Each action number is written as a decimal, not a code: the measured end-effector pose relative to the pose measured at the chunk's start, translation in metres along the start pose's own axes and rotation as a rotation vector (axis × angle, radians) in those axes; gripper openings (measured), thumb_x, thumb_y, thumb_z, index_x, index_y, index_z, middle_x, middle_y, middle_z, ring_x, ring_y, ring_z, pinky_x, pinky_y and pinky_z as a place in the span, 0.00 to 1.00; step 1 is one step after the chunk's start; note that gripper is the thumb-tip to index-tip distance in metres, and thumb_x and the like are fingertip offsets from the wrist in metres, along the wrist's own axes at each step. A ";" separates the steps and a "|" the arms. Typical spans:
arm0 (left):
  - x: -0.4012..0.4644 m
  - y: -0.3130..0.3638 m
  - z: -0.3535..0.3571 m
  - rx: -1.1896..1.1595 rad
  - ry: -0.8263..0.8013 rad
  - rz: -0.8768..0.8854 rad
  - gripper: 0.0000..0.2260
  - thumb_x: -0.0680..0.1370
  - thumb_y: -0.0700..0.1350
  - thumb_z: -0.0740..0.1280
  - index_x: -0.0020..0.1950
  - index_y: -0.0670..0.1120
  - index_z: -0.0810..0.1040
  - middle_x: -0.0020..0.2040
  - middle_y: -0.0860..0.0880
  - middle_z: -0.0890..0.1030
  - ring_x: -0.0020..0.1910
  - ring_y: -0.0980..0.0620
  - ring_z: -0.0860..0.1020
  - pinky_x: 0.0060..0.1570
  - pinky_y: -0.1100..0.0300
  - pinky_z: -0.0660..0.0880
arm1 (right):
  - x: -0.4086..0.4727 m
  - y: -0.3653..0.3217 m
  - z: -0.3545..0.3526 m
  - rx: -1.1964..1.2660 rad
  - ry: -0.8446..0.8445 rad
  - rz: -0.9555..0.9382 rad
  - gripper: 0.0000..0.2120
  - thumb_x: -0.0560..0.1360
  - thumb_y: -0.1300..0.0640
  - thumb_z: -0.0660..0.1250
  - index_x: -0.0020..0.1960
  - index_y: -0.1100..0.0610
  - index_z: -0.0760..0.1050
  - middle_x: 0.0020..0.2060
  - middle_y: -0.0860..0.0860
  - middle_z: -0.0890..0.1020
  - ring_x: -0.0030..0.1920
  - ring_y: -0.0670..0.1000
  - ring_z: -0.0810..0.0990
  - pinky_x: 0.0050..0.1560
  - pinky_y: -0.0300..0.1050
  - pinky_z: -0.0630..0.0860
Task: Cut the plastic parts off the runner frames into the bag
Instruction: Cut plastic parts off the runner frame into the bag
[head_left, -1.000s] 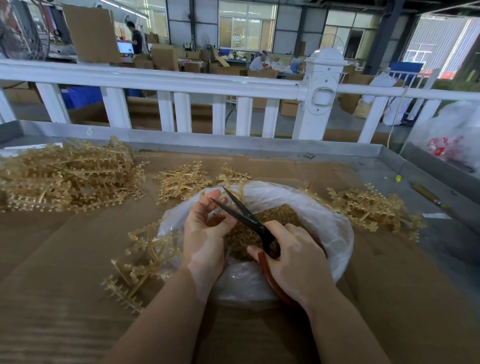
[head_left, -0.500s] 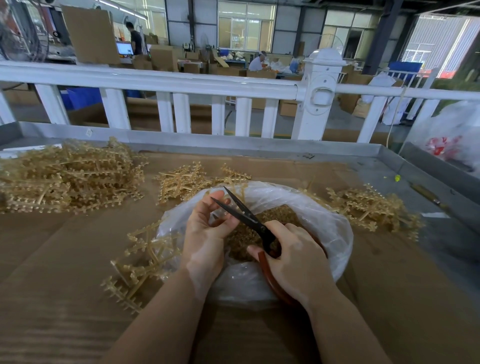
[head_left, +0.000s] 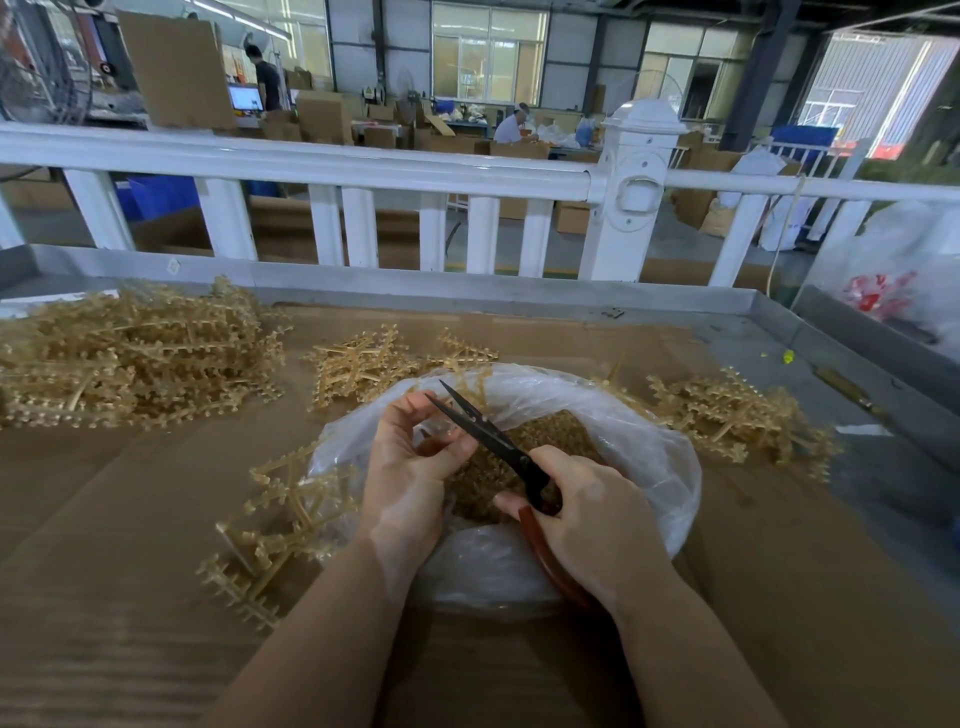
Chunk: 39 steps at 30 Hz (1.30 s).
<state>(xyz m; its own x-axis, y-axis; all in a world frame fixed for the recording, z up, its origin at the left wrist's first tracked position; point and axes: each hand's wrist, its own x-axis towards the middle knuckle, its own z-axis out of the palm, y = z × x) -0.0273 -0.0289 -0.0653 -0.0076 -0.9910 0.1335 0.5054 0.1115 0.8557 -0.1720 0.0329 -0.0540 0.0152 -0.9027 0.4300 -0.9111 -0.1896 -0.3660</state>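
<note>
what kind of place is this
Most likely a factory floor or packing workshop: stacked cardboard boxes behind a white railing, piles of runner frames on the worktable, and a bag collecting cut parts.

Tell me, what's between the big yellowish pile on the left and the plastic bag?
In the head view, a smaller heap of runner frames lies between the big pile and the bag, on brown cardboard.

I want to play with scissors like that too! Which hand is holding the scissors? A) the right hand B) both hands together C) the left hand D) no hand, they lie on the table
A: the right hand grips the red handle of the scissors over the bag, while the left hand pinches a small piece by the blades.
</note>
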 end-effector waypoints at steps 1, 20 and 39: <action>0.000 0.000 0.000 0.004 0.006 0.004 0.20 0.70 0.24 0.66 0.50 0.48 0.73 0.45 0.46 0.78 0.45 0.48 0.76 0.45 0.59 0.77 | 0.000 0.000 0.000 0.001 -0.006 -0.001 0.17 0.71 0.36 0.62 0.52 0.46 0.75 0.38 0.45 0.78 0.40 0.46 0.76 0.40 0.39 0.72; -0.003 0.013 0.009 -0.222 0.096 -0.028 0.15 0.73 0.24 0.61 0.47 0.44 0.75 0.40 0.47 0.81 0.42 0.51 0.81 0.43 0.62 0.81 | -0.001 0.001 0.000 -0.016 0.008 -0.015 0.16 0.70 0.35 0.62 0.47 0.46 0.74 0.32 0.41 0.71 0.33 0.43 0.68 0.31 0.28 0.57; -0.006 0.017 0.008 -0.177 -0.004 -0.064 0.13 0.73 0.25 0.60 0.46 0.42 0.75 0.39 0.46 0.76 0.35 0.56 0.81 0.35 0.66 0.78 | -0.001 0.001 0.003 -0.074 0.031 -0.029 0.21 0.70 0.32 0.55 0.51 0.45 0.73 0.38 0.43 0.77 0.41 0.45 0.75 0.39 0.36 0.67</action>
<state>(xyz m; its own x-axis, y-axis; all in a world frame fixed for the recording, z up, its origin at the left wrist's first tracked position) -0.0256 -0.0206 -0.0476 -0.0480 -0.9953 0.0844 0.6476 0.0333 0.7613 -0.1716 0.0327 -0.0577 0.0308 -0.8847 0.4651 -0.9384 -0.1859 -0.2914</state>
